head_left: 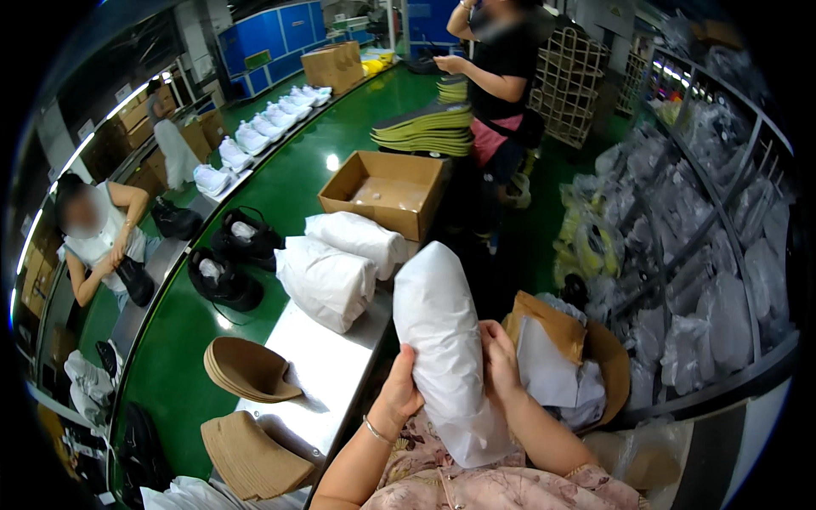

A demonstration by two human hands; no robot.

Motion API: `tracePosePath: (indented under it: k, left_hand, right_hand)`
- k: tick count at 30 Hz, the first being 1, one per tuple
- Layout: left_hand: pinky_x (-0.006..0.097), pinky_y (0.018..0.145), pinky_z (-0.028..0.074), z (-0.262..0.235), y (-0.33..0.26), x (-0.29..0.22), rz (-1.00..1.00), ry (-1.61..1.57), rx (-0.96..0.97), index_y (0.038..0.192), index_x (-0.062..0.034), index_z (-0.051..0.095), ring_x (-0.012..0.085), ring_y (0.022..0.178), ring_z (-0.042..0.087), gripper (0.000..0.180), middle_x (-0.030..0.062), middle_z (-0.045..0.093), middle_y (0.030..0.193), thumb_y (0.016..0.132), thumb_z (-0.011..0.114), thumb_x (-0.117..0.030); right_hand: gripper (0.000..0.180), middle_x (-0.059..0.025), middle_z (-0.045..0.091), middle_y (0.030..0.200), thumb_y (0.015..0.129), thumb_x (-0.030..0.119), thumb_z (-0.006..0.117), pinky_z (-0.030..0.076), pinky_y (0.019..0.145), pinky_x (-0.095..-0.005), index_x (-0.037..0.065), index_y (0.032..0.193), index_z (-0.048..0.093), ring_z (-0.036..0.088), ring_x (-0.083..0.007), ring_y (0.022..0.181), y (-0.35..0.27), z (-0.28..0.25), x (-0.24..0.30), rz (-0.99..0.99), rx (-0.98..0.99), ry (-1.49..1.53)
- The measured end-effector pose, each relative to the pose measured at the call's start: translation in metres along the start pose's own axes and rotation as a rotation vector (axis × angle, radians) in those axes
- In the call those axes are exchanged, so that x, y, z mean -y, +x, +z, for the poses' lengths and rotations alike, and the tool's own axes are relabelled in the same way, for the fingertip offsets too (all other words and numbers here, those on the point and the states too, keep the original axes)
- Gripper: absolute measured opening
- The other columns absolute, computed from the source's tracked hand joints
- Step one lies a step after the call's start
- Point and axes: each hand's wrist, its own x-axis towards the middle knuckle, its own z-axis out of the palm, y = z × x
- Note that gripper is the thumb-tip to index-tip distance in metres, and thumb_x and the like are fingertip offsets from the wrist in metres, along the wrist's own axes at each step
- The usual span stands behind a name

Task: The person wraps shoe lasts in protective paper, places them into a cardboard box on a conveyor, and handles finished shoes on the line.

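Note:
I hold a long bundle wrapped in white paper (442, 331) upright in front of my chest, its rounded end pointing away from me. My left hand (401, 387) grips its left side, the thumb lying along the paper. On the opposite side my right hand (500, 361) presses against it, some of its fingers hidden behind the wrap. What is inside the paper cannot be seen. Just beyond, on the metal ledge (336, 378), lie two similar white wrapped bundles, a nearer one (327, 280) and a farther one (361, 238).
A brown carton (374, 212) and stacked insoles (421, 132) stand farther along. Black shoes (225, 280) and white shoes (255, 136) sit by the green belt (170, 340). Curved cardboard pieces (255, 459) lie left. A paper-filled bin (616, 382) and bagged-goods rack (735, 229) are right. Co-workers (501, 76) are nearby.

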Motion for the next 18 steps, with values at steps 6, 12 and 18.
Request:
tracePosePath:
  k: [6,12,18]
  left_hand:
    - [0.041,0.102,0.034,-0.015,-0.008,0.004,-0.047,-0.050,0.111,0.136,-0.0026,0.026,0.0256,0.124,0.039,0.091,0.0136,0.038,0.136,0.073,0.063,-0.055]
    - [0.034,0.096,0.038,0.001,-0.012,0.003,0.106,0.235,0.063,0.134,0.0004,0.029,0.0205,0.116,0.045,0.088,0.0109,0.044,0.129,0.072,0.070,-0.047]
    - [0.035,0.096,0.039,0.005,-0.015,0.006,-0.012,0.245,0.088,0.131,0.0015,0.032,0.0220,0.114,0.048,0.085,0.0118,0.046,0.127,0.070,0.072,-0.042]
  right_hand:
    - [0.020,-0.0019,0.056,0.090,0.093,0.023,0.049,0.043,0.076,-0.0217,0.005,0.099,0.052,0.051,-0.0084,0.083,-0.008,0.006,0.000,-0.034,0.035,0.019]
    - [0.009,-0.0005,0.059,0.085,0.091,0.015,0.050,0.048,0.068,-0.0209,0.008,0.093,0.054,0.057,-0.0081,0.075,0.000,0.003,-0.003,0.113,0.094,0.143]
    - [0.019,-0.0032,0.060,0.093,0.091,0.019,0.051,0.046,0.074,-0.0201,0.005,0.103,0.055,0.057,-0.0101,0.082,0.005,0.010,-0.002,0.080,0.107,0.144]
